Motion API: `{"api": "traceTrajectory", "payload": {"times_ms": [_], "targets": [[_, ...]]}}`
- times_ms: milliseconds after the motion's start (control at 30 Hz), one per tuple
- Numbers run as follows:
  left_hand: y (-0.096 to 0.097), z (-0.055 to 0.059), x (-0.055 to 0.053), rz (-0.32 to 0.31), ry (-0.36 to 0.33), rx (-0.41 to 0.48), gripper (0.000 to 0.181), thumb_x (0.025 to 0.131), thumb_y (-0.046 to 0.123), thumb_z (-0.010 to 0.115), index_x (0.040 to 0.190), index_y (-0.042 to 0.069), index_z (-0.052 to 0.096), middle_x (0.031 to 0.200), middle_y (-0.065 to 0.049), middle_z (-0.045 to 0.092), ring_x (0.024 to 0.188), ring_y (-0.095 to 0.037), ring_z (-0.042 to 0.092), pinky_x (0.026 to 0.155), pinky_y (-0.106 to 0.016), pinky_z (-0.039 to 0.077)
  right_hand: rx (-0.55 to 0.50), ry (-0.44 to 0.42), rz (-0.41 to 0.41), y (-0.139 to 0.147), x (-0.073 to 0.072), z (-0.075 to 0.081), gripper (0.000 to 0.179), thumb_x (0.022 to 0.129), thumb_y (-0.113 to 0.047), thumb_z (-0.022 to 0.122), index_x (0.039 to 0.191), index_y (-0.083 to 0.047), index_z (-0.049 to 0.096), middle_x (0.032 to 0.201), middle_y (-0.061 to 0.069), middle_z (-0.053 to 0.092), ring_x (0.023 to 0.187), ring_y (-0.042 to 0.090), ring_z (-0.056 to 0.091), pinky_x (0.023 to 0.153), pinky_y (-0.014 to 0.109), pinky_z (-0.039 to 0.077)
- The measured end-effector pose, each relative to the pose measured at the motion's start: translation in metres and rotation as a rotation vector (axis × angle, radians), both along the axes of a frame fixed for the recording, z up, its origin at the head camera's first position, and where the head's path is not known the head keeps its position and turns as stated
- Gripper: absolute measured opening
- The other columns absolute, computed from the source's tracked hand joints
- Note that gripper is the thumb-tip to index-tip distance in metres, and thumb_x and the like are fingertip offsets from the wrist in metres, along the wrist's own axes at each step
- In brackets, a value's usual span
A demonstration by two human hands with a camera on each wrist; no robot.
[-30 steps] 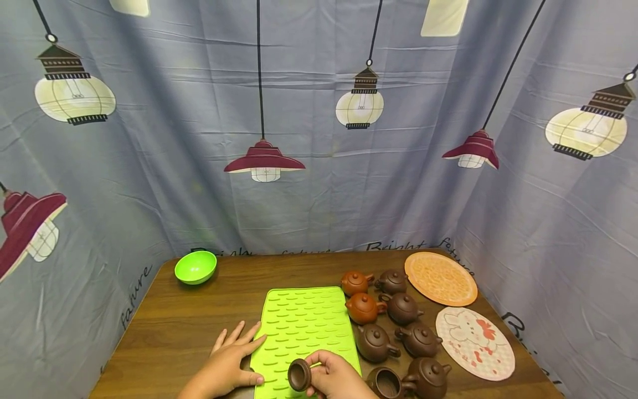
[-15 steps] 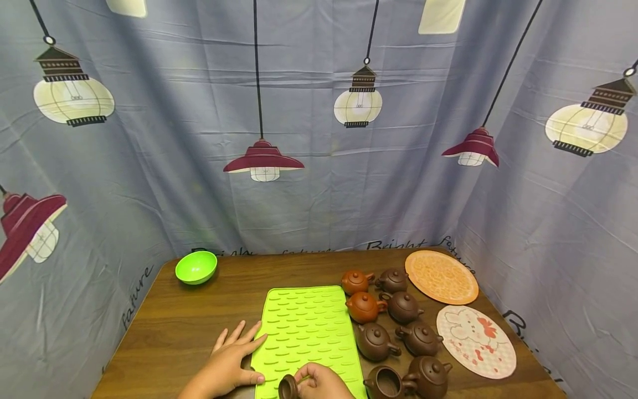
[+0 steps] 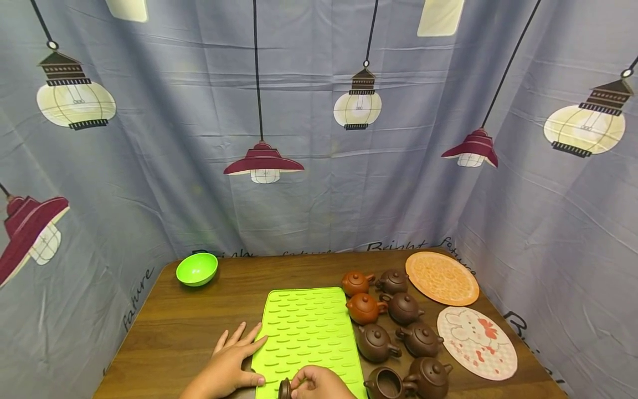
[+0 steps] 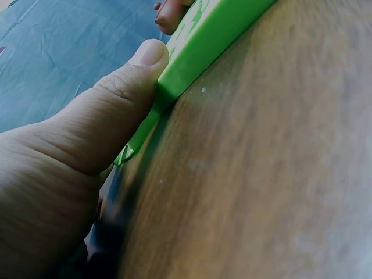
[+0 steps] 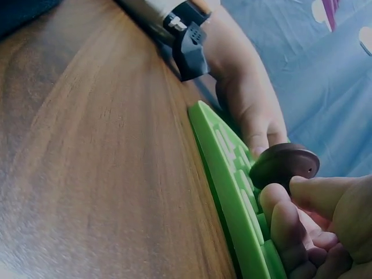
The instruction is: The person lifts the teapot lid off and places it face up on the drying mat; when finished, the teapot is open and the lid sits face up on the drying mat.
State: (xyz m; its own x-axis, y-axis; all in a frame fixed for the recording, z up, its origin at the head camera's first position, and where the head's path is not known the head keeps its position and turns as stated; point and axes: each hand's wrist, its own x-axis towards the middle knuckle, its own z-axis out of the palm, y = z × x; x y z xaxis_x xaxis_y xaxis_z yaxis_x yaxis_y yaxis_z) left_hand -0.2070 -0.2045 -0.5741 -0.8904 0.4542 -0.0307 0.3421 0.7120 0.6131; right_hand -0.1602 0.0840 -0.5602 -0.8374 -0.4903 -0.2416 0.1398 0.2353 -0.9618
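The right hand (image 3: 321, 383) has drawn closer to the near edge over the last second, and the small dark-brown round clay lid (image 3: 284, 389) it holds has swung from showing its hollow underside to standing nearly edge-on. I take that as the lid being turned in the fingers, handling in mid-course rather than finished. Thumb and forefinger pinch it, the other fingers folded below. It sits toward seven o'clock on the bright-green ridged rectangular mat (image 3: 311, 332); whether it touches I can't tell.

The left hand (image 3: 231, 360) stays put at about half past eight from the mat's centre, fingers spread, tips at the edge.

At four o'clock from there, a dark-brown clay pot with an open mouth (image 3: 389, 382) has no lid on it, and lidded teapots fill the run from one to four. A glossy green bowl (image 3: 196, 270) stands at ten.

The right wrist view shows a tiny hole near the lid's rim, which the head view doesn't. The left wrist view gives the mat's raised side with the thumb (image 4: 148, 55) against it, but hides the other fingers.
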Motion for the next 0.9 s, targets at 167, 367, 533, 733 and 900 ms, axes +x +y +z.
{"api": "traceTrajectory", "payload": {"times_ms": [167, 367, 533, 733, 900], "targets": [[0.001, 0.001, 0.001, 0.003, 0.009, 0.006, 0.099, 0.077, 0.066, 0.077, 0.157, 0.015, 0.050, 0.172, -0.012, 0.028, 0.157, -0.056, 0.011, 0.116, -0.076, -0.007, 0.016, 0.002, -0.003, 0.000, -0.001, -0.001, 0.004, 0.096, -0.009, 0.074, 0.099, -0.005, 0.072, 0.078, 0.001, 0.069, 0.064, 0.012, 0.062, 0.061, 0.028, 0.051], [0.001, 0.002, 0.002, 0.011, 0.030, 0.007, 0.100, 0.076, 0.067, 0.077, 0.157, 0.015, 0.051, 0.172, -0.012, 0.029, 0.157, -0.056, 0.013, 0.117, -0.076, -0.006, 0.080, 0.013, -0.019, 0.000, -0.003, -0.002, 0.012, 0.094, -0.002, 0.064, 0.097, -0.010, 0.072, 0.070, 0.000, 0.061, 0.054, 0.010, 0.048, 0.056, 0.026, 0.042], [0.002, 0.002, 0.002, 0.014, 0.031, 0.005, 0.100, 0.076, 0.067, 0.077, 0.157, 0.015, 0.051, 0.172, -0.012, 0.029, 0.157, -0.056, 0.014, 0.117, -0.077, -0.006, 0.074, -0.012, -0.032, 0.001, -0.006, -0.001, 0.012, 0.096, -0.001, 0.062, 0.099, -0.008, 0.071, 0.075, 0.003, 0.066, 0.057, 0.012, 0.053, 0.057, 0.029, 0.044], [0.001, 0.001, 0.001, 0.017, 0.007, 0.009, 0.099, 0.076, 0.065, 0.078, 0.157, 0.016, 0.050, 0.172, -0.011, 0.028, 0.157, -0.055, 0.012, 0.117, -0.076, -0.008, 0.036, -0.047, -0.023, 0.006, -0.007, 0.000, 0.010, 0.100, -0.005, 0.062, 0.106, -0.004, 0.070, 0.084, 0.006, 0.068, 0.063, 0.014, 0.056, 0.061, 0.034, 0.048], [0.001, -0.001, 0.000, 0.015, 0.008, 0.006, 0.099, 0.076, 0.066, 0.077, 0.158, 0.016, 0.050, 0.172, -0.012, 0.028, 0.157, -0.055, 0.011, 0.117, -0.076, -0.008, -0.004, -0.059, 0.007, 0.014, -0.005, 0.002, 0.014, 0.100, -0.007, 0.062, 0.111, -0.003, 0.068, 0.089, 0.007, 0.069, 0.071, 0.018, 0.061, 0.066, 0.040, 0.052]]}}
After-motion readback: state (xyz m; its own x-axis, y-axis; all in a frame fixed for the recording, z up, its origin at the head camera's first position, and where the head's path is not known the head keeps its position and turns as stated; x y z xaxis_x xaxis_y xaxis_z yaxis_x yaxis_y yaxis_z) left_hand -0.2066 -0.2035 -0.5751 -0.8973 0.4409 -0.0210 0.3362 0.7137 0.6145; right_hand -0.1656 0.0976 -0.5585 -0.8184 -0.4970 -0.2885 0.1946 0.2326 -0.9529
